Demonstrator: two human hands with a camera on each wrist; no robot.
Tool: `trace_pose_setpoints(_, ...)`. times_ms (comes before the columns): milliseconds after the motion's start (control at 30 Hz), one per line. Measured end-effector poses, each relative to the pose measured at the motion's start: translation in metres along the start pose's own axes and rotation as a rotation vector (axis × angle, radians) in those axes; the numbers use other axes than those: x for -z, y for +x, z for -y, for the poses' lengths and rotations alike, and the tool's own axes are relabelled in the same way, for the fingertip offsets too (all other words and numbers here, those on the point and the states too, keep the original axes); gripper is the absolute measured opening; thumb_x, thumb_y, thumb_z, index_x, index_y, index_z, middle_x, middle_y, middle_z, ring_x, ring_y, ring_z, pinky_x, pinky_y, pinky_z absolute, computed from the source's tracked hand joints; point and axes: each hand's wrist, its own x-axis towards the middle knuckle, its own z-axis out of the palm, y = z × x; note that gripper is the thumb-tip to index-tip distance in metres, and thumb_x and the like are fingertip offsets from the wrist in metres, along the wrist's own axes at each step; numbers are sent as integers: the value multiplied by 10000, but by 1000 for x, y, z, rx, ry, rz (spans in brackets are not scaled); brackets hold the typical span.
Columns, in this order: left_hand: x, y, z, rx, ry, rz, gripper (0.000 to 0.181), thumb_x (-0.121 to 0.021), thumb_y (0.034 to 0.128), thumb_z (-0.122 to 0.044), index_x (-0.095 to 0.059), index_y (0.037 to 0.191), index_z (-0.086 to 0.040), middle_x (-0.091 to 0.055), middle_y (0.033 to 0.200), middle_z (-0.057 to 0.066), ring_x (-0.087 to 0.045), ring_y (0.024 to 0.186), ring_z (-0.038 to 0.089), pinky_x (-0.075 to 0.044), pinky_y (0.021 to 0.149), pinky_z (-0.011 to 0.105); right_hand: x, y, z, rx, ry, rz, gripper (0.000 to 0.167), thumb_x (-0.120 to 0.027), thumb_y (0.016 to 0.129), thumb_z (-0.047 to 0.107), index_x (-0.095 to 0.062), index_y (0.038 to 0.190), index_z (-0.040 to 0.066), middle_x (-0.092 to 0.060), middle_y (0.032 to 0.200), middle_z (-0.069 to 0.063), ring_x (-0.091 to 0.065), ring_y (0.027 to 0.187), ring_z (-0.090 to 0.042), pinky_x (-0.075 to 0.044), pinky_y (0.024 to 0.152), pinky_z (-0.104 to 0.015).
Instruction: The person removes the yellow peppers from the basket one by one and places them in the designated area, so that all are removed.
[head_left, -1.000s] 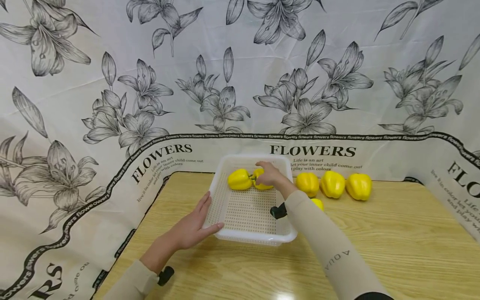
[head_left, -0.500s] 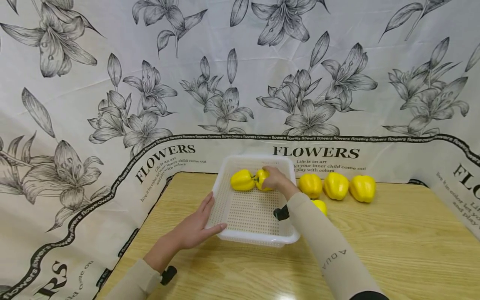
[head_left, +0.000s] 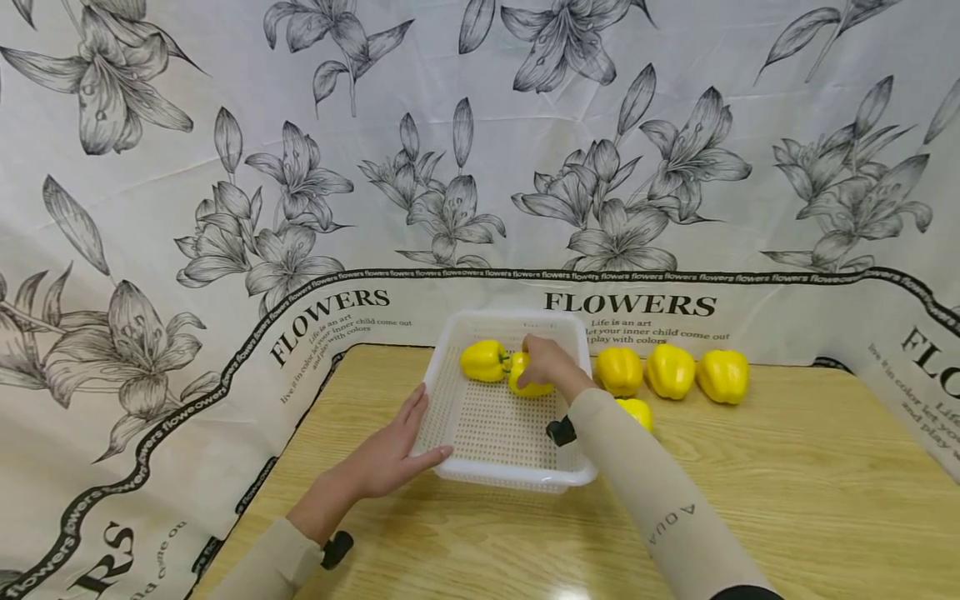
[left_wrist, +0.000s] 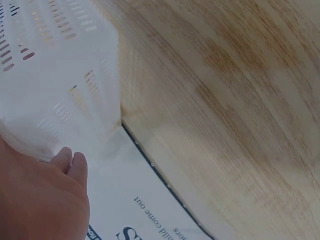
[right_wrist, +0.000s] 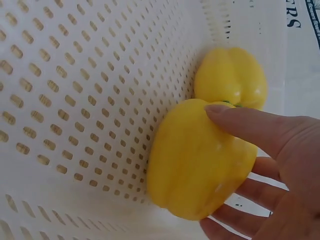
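Observation:
In the head view a white perforated plastic basket (head_left: pixel 517 477) stands on the wooden table. One yellow bell pepper (head_left: pixel 482 362) lies inside it towards the back left, its green stem facing right. Beside it is a second yellow bell pepper (right_wrist: pixel 200 160), which my right hand (head_left: pixel 549 364) grips, thumb across one side and fingers around the other. The right wrist view shows that pepper close to the basket's perforated surface, stem end near the first one. My left hand (head_left: pixel 390 457) rests against the basket's left side with straight fingers, thumb at the front rim.
Right of the basket, several more yellow bell peppers (head_left: pixel 671 372) stand on the table (head_left: pixel 795 475); one (head_left: pixel 636 412) is partly hidden by my right sleeve. A flower-printed cloth (head_left: pixel 420 225) rises behind and to the left of the table.
My right hand's fingers have closed around the right-hand pepper in the basket, which has shifted slightly towards me. My left hand stays at the basket's side.

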Motion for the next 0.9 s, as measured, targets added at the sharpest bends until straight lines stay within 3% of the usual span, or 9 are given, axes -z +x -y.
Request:
trace_pose_setpoints(133,0,1,1,3,3,0,1057,-449,952,-756,-32,1648,-78,103,1716,6,-274,1517,360,-330,1192,512,3,-5,4,26,-68,22,679,-871,820,233,-543,1377,25,-593,1347,-179,-559,1196,-337,-472,1054,-506)
trace_pose_setpoints(267,-1,3,2,8,6,5,1065,-435,943,-777,-14,1649,-100,117,1710,-18,-265,1522,344,-324,1197,499,5,-9,4,46,-41,62,661,-867,834,288,-562,1342,-7,-593,1325,-181,-565,1150,-311,-508,1010,-454)
trace_pose_setpoints(533,-1,4,1,9,5,9,1067,-446,940,-775,-35,1649,-91,95,1720,11,-290,1514,339,-349,1186,500,9,-23,9,44,368,212,642,-799,907,298,-519,1365,-54,-536,1382,-232,-618,1156,-353,-560,969,-522)
trace_pose_setpoints(900,-1,3,0,9,-13,8,1070,-462,939,-768,-43,1647,-83,93,1717,-2,-322,1498,356,-372,1168,523,19,-36,14,60,641,172,570,-752,952,308,-552,1340,-58,-579,1344,-234,-660,1108,-365,-572,952,-499)
